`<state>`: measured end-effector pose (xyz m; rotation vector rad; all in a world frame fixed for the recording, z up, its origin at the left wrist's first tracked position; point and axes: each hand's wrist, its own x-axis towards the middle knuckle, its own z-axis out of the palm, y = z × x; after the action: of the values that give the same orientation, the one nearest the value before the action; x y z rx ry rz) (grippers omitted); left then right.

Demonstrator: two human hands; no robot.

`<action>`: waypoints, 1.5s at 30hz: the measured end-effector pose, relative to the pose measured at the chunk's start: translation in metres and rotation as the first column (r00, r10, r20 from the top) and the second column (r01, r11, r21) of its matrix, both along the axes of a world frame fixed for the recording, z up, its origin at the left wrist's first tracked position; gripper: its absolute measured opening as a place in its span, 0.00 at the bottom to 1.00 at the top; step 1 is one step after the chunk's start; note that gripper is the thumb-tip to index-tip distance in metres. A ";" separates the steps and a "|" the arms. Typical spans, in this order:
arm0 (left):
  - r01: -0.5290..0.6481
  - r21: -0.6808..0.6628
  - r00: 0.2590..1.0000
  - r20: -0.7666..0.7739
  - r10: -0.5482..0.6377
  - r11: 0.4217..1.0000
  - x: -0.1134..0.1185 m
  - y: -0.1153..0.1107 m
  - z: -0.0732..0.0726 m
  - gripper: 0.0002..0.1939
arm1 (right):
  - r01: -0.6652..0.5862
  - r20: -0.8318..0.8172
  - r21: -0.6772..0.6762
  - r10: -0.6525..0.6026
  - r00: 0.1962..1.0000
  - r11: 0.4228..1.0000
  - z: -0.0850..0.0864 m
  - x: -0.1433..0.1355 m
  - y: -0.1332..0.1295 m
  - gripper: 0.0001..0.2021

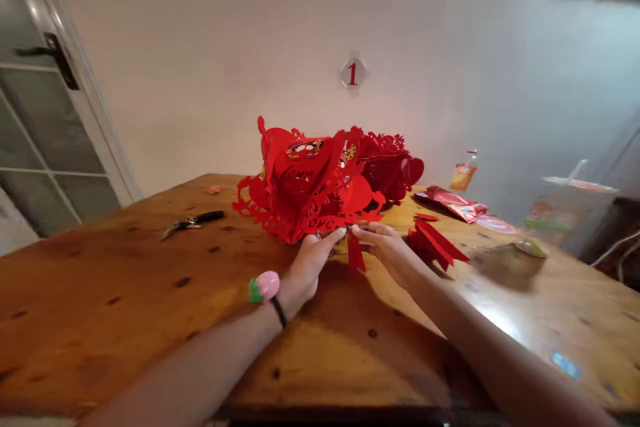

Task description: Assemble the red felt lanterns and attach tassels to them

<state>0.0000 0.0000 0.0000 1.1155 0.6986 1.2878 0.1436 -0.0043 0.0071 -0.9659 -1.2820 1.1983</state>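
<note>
A large red cut-out felt lantern [300, 173] with printed figures lies on its side on the wooden table. At its near edge my two hands meet, fingertips almost touching. My left hand [313, 257] is closed, its thumb and fingers pinching the lantern's edge. Fingers pressed together, my right hand [387, 247] grips the top of a small red felt strip [355, 255] that hangs down between the hands. The exact joint between strip and lantern is too small to make out. Beside my right hand lie folded red felt pieces [434, 241].
Pliers with black handles [193, 221] lie left on the table [125, 320]. A dark red cut-out bundle [393, 170] sits behind the lantern. To the right are a red packet [455, 203], an orange-labelled bottle [463, 172], a roll of tape [530, 249] and a clear lidded container [555, 213].
</note>
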 end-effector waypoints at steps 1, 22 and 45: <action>-0.012 0.013 1.000 0.000 0.012 1.000 0.000 0.000 0.001 0.11 | 0.003 0.005 -0.005 -0.003 1.000 1.000 0.000 -0.001 0.001 0.12; 0.056 -0.012 0.997 0.048 -0.055 0.998 -0.001 0.002 -0.003 0.12 | 0.060 0.247 0.170 -0.102 0.964 0.984 0.004 -0.002 0.002 0.13; 0.085 0.159 0.950 -0.311 -0.032 0.984 -0.003 -0.002 0.001 0.16 | 0.031 0.068 0.074 -0.036 0.997 0.997 0.004 0.000 0.001 0.14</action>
<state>-0.0030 -0.0016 0.0009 1.4873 0.7883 1.1504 0.1438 -0.0030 0.0109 -0.9798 -1.3499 1.0927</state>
